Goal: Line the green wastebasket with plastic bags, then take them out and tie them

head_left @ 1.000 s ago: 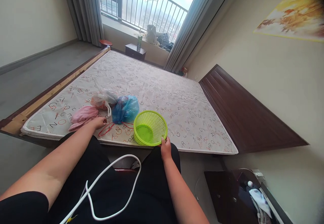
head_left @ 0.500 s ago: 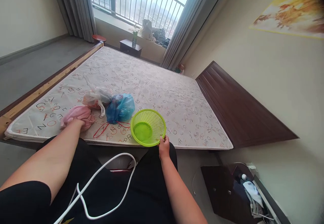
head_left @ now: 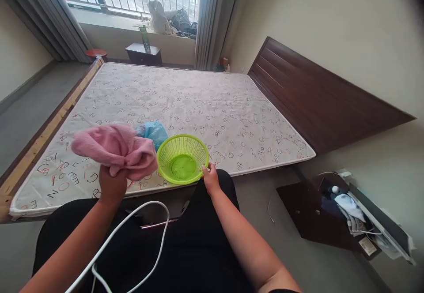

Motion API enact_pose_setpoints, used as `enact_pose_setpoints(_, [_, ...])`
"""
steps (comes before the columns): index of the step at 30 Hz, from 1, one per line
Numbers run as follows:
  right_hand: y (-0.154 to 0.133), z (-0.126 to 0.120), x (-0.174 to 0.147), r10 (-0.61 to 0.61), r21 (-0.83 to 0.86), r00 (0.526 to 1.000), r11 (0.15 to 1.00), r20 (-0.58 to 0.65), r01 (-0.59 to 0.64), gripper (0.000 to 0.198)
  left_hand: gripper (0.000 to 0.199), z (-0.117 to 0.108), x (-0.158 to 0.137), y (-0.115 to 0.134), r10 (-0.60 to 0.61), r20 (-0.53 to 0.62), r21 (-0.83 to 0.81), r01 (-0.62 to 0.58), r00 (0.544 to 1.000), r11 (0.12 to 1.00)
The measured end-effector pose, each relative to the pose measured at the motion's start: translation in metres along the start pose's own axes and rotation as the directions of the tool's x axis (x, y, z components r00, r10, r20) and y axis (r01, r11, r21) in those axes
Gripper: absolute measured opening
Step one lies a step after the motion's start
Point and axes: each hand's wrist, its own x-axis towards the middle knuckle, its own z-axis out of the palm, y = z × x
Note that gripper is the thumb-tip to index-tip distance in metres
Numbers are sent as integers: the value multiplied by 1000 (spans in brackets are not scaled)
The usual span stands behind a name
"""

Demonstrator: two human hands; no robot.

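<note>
Towel (head_left: pixel 115 149) up off the mattress (head_left: pixel 205 103): our left hand (head_left: pixel 111 182) is clenched under the pink bundle, which hangs just beside the green basket (head_left: pixel 182 158). Our right hand (head_left: pixel 210 179) pinches the basket's near rim (blue bag (head_left: pixel 154 132) peeks out behind the towel).

Mattress (head_left: pixel 185 103) cover carries scattered printed capital letters in black and red; G, E, L, O read just beside the left hand (head_left: pixel 111 182) fingers. No words, brands or numbers legible elsewhere.
</note>
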Motion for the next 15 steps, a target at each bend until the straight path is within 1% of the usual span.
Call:
enact_pose_setpoints(1, [-1,-1,-1,-3,-12,1000,1000,3,3,45,53,10,-5,13,86,115,-17,-85,990,996])
enact_pose_setpoints(2, [-2,-2,-1,-7,-30,1000,1000,10,8,44,50,20,-8,26,160,271,-21,-160,949,987])
enact_pose_setpoints(3, [-4,-4,-2,-18,-60,1000,998,23,19,42,47,31,-10,38,220,433,-8,-240,874,971])
enact_pose_setpoints(4, [-5,-6,-3,-35,-100,999,994,33,38,39,43,42,-12,46,249,566,24,-318,786,948])
enact_pose_setpoints(5, [-5,-9,-4,-52,-151,998,987,38,58,35,37,51,-14,52,269,637,60,-395,722,917])
enact_pose_setpoints(6, [-6,-13,-6,-63,-210,997,975,36,69,30,32,59,-15,54,292,652,94,-457,700,884])
enact_pose_setpoints(7, [-6,-17,-7,-63,-266,997,962,32,69,26,31,66,-17,52,320,615,125,-489,721,863])
enact_pose_setpoints(8, [-5,-21,-10,-55,-308,998,949,33,63,23,36,71,-19,47,346,541,142,-489,766,861])
enact_pose_setpoints(9, [-5,-25,-13,-46,-338,998,939,40,57,23,45,76,-20,39,361,457,136,-464,813,875])
enact_pose_setpoints(10, [-5,-29,-17,-51,-366,998,928,47,65,25,58,80,-21,29,350,383,106,-417,855,903])
enact_pose_setpoints(11, [-6,-32,-22,-88,-403,995,910,45,99,30,73,85,-22,19,301,336,57,-339,892,939])
enact_pose_setpoints(12, [-9,-34,-27,-163,-454,986,877,32,160,38,86,90,-23,10,216,331,-5,-227,918,974])
enact_pose_setpoints(13, [-12,-34,-31,-266,-519,964,821,19,237,45,94,96,-23,2,115,369,-77,-93,922,993])
enact_pose_setpoints(14, [-18,-33,-35,-375,-591,926,741,27,318,49,97,103,-24,-3,26,434,-149,43,901,988])
enact_pose_setpoints(15, [-24,-30,-36,-465,-653,882,644,78,398,50,96,110,-25,-6,-31,503,-215,160,864,963])
